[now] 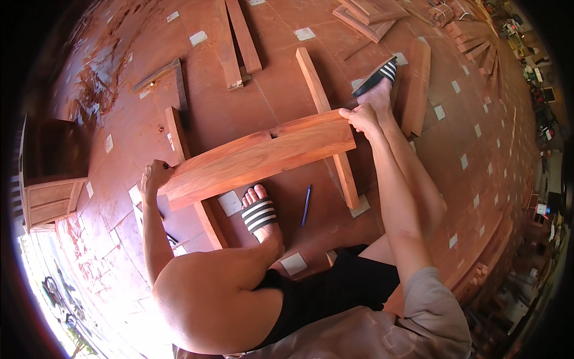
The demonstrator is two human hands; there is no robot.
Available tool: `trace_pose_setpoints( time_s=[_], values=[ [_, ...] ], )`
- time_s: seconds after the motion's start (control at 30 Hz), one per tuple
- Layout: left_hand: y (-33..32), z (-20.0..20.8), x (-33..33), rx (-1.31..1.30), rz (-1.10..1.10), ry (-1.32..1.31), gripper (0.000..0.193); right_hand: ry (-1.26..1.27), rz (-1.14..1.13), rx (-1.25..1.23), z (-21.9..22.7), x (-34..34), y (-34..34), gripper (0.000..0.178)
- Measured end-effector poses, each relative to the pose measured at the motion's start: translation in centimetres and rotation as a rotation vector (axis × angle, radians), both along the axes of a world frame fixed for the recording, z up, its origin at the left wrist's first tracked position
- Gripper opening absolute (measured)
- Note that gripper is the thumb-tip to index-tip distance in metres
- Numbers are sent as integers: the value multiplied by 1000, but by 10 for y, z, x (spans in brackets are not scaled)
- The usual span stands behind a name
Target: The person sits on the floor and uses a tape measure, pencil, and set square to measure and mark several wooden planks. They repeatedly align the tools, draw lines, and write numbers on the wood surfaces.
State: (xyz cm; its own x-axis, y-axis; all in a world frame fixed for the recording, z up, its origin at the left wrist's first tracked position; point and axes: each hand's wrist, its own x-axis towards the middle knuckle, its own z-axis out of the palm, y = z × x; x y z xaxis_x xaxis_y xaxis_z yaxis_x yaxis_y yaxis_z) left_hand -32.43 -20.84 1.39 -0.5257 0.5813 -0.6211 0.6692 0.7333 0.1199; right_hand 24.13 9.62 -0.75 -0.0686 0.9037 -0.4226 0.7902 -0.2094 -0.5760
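A thick reddish wooden beam (263, 160) lies crosswise in front of me, with a small dark notch or knot on its upper edge. My left hand (156, 177) is closed round its left end. At the other end my right hand (361, 118) grips the top corner, fingers wrapped over it. Under the beam run two narrower wooden strips, the left strip (209, 226) and the right strip (315, 79), set roughly parallel. A blue pen (307, 204) lies on the floor on the near side of the beam.
My sandalled feet flank the beam: one sandal (259, 215) near its middle, the other sandal (378, 78) beyond its right end. Planks (237, 42) lie farther off, with another plank (417, 90) at right. A wooden cabinet (52, 200) stands at left. Tools (547, 96) line the right edge.
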Motion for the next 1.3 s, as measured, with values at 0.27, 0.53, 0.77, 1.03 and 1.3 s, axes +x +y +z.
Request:
trace_pose_setpoints(
  time_s=[0.27, 0.53, 0.77, 1.03, 1.3],
  values=[
    [-8, 4, 59, 464, -209, 368, 32, 14, 122, 764, 27, -23, -52, 34],
    [6, -1, 182, 813, -519, 133, 53, 16, 992, 355, 9, -25, -241, 10],
    [-9, 6, 191, 899, -432, 146, 65, -208, 1390, 419, -32, -3, -262, 15],
    [-52, 14, 192, 909, -183, 192, 69, -57, 1110, 387, -18, -10, -263, 8],
    [5, -10, 188, 991, -358, 119, 47, 149, 850, 254, 18, -21, -274, 38]
  ],
)
